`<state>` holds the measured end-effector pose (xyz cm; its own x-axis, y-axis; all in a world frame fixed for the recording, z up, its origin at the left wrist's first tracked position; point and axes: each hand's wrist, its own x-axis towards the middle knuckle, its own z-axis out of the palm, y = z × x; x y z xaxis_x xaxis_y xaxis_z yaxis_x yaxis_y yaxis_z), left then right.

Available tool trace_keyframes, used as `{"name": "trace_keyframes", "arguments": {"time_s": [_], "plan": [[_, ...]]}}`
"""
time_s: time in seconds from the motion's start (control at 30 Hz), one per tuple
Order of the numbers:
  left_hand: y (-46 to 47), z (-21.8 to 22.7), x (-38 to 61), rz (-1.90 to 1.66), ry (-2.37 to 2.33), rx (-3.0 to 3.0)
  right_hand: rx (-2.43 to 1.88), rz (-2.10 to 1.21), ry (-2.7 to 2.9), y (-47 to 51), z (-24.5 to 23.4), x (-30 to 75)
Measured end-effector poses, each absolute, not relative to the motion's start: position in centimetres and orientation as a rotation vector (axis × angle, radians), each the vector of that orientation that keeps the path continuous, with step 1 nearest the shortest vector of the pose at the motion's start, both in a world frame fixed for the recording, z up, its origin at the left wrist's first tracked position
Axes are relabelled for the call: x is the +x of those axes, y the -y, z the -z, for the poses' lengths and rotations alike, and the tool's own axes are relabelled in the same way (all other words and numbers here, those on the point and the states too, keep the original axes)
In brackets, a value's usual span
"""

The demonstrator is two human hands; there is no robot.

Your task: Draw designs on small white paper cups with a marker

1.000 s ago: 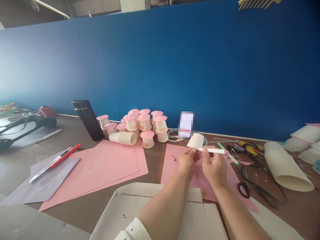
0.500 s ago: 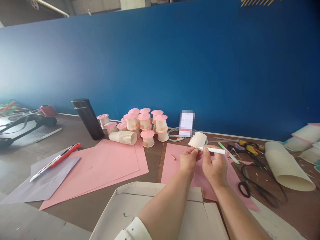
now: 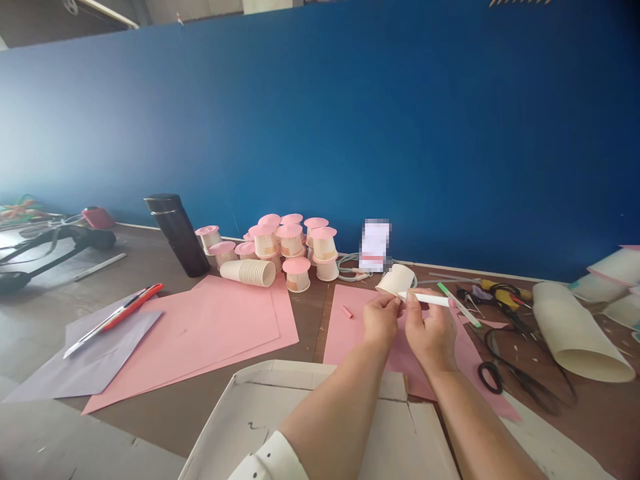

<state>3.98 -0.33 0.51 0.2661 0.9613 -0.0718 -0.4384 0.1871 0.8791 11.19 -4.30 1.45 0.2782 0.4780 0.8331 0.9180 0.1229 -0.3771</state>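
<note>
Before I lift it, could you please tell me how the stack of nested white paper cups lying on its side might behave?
The stack will probably feel light for its size, as it looks like thin paper. Its round body, lying sideways, seems apt to roll if pushed. With no band visible around it, it may slide apart when lifted.

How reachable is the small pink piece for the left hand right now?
Probably yes: the small pink piece lies on the pink sheet beside the left hand, with nothing visible between them. That hand appears to be holding the white cup, though, so it would likely have to let go first.
</note>
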Motion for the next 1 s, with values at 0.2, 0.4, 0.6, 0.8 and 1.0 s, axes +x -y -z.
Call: {"name": "trace_keyframes", "arguments": {"time_s": [0.2,0.4,0.6,0.8,1.0], "plan": [[0.23,-0.26,4.11,-1.148,-0.753,0.93,-1.53,0.524,1.34,4.35,-1.46,11.22],[0.49,-0.33,3.84,-1.161,-0.838,1.081,-1.509,0.443,1.354,4.54,-1.76,11.12],[0.65,-0.25,3.79,-1.176,-0.873,1.14,-1.536,0.395,1.369,4.62,-1.84,11.14],[0.75,-0.25,3.87,-1.17,-0.865,1.158,-1.602,0.434,1.298,4.54,-1.68,11.22],[0.73,-0.37,3.66,-1.174,-0.865,1.153,-1.602,0.413,1.292,4.48,-1.75,11.01]]}}
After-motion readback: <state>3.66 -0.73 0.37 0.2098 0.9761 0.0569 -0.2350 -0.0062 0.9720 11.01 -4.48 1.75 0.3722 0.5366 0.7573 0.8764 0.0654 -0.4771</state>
